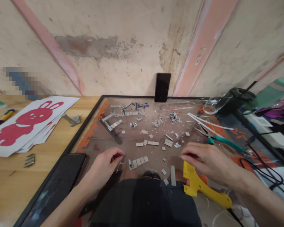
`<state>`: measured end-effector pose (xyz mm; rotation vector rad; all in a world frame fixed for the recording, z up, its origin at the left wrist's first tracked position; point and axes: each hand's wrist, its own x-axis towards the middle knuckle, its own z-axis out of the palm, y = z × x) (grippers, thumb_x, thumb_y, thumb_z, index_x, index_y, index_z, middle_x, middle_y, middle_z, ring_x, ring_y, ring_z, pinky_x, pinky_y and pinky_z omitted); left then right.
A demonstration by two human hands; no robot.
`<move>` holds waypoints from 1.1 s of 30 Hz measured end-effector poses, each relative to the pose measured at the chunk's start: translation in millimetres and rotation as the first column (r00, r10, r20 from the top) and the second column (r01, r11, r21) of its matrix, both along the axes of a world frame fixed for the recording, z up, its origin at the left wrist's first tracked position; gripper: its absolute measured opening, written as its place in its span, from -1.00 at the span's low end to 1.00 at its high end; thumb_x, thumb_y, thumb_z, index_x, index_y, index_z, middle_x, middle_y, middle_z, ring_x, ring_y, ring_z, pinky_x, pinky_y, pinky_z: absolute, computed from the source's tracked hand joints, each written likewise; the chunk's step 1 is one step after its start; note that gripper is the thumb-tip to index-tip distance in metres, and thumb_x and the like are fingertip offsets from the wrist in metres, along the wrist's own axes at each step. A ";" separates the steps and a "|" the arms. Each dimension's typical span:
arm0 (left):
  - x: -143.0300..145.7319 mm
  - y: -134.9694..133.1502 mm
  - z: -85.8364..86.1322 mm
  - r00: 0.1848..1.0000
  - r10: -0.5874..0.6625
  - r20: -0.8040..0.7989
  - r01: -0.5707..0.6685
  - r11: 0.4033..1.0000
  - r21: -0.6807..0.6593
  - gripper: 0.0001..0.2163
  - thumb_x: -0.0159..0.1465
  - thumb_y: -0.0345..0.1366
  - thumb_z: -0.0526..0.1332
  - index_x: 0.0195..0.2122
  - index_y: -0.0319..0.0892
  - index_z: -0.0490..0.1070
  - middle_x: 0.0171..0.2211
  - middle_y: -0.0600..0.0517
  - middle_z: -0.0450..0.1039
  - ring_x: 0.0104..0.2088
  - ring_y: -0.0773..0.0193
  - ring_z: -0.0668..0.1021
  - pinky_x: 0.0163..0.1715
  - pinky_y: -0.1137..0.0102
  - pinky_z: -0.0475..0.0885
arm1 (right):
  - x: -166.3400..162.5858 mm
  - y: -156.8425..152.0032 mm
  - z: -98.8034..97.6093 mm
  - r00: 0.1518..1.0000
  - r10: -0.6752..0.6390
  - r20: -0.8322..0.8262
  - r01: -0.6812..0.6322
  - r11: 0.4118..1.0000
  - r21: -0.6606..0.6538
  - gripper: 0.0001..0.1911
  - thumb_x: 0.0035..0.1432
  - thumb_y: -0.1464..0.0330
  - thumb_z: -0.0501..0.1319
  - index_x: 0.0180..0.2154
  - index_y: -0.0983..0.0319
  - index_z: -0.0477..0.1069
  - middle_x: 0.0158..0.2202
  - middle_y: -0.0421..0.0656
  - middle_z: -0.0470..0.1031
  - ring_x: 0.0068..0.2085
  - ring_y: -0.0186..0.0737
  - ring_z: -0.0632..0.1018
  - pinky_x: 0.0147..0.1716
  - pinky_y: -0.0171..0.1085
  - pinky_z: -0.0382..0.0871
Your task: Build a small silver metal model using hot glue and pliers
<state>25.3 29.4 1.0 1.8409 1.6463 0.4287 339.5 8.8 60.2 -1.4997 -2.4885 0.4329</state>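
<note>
My left hand [105, 165] is over the glass tabletop, thumb and fingers pinched together. A small thin piece [118, 167] shows just below its fingertips; I cannot tell whether it is gripped. Beside it lies a jointed strip of small grey tiles [139, 162]. My right hand [203, 157] is also closed in a pinch, and anything inside it is hidden. Under that hand rests a yellow glue gun [198, 186] with a dark cord. Between the hands are scattered grey cardboard-like pieces [153, 143] and a narrow strip [173, 175].
Farther back stand a small grey model structure [132, 110] and a dark phone [162, 87] against the wall. Teal-handled pliers [229, 143], white sticks [210, 121] and a dark mug [239, 99] are on the right. Red rabbit pictures [35, 121] and another phone [59, 189] lie left.
</note>
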 end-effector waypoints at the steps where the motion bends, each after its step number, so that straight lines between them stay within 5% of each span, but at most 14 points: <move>1: -1.0 0.0 -0.9 1.000 0.009 -0.013 -0.008 1.000 0.029 -0.80 0.17 -0.25 0.02 -0.30 -0.13 0.41 -0.36 0.01 0.48 -0.34 0.18 0.50 -0.31 0.31 0.37 | -0.1 0.1 -0.3 1.000 0.001 0.004 -0.001 1.000 -0.001 -0.83 0.17 0.41 0.08 -0.44 0.20 0.37 -0.48 -0.22 0.45 -0.45 -0.31 0.47 -0.46 -0.37 0.31; 6: -5.8 -10.4 7.7 0.992 0.125 -0.033 -0.118 0.982 0.150 -0.70 0.19 -0.16 0.03 -0.14 -0.15 0.39 -0.25 -0.03 0.44 -0.29 0.18 0.49 -0.28 0.31 0.36 | -0.2 -0.5 1.3 1.000 -0.013 0.029 0.013 1.000 -0.018 -0.83 0.18 0.39 0.07 -0.44 0.21 0.38 -0.48 -0.20 0.45 -0.46 -0.30 0.47 -0.48 -0.36 0.30; 11: 6.2 -28.6 15.2 0.999 0.006 0.043 -0.004 0.999 -0.044 -0.72 0.13 -0.15 0.13 -0.15 -0.10 0.39 -0.30 0.04 0.45 -0.32 0.22 0.49 -0.33 0.38 0.38 | 1.1 -0.8 4.8 0.999 -0.035 0.039 0.037 0.998 -0.043 -0.83 0.19 0.37 0.07 -0.41 0.21 0.39 -0.46 -0.20 0.45 -0.43 -0.28 0.47 -0.44 -0.34 0.29; 14: 18.0 -32.8 8.8 0.999 -0.037 -0.015 0.036 0.998 -0.050 -0.67 0.09 -0.19 0.17 -0.10 -0.11 0.34 -0.32 0.04 0.41 -0.35 0.21 0.47 -0.34 0.35 0.38 | 2.1 -0.7 7.0 0.999 -0.030 0.040 0.031 0.999 -0.040 -0.83 0.19 0.37 0.07 -0.41 0.21 0.39 -0.46 -0.20 0.46 -0.42 -0.28 0.47 -0.43 -0.34 0.29; 24: 31.3 -28.1 -6.2 0.968 -0.096 -0.232 0.123 0.987 0.104 -0.82 0.18 -0.22 0.05 -0.29 -0.15 0.36 -0.26 -0.03 0.37 -0.21 0.11 0.45 -0.19 0.24 0.34 | -5.1 -3.7 -5.4 0.989 0.087 0.120 -0.073 0.990 -0.117 -0.82 0.19 0.38 0.06 -0.40 0.22 0.38 -0.43 -0.20 0.43 -0.42 -0.31 0.46 -0.41 -0.34 0.28; 33: 28.5 -31.9 -1.3 0.991 -0.080 -0.105 0.082 0.996 0.019 -0.84 0.14 -0.21 0.09 -0.36 -0.15 0.37 -0.36 -0.01 0.39 -0.33 0.15 0.47 -0.33 0.29 0.35 | -18.8 14.7 -4.7 0.975 0.100 0.200 -0.088 0.994 -0.065 -0.83 0.19 0.36 0.07 -0.38 0.22 0.40 -0.39 -0.20 0.46 -0.37 -0.26 0.48 -0.40 -0.32 0.26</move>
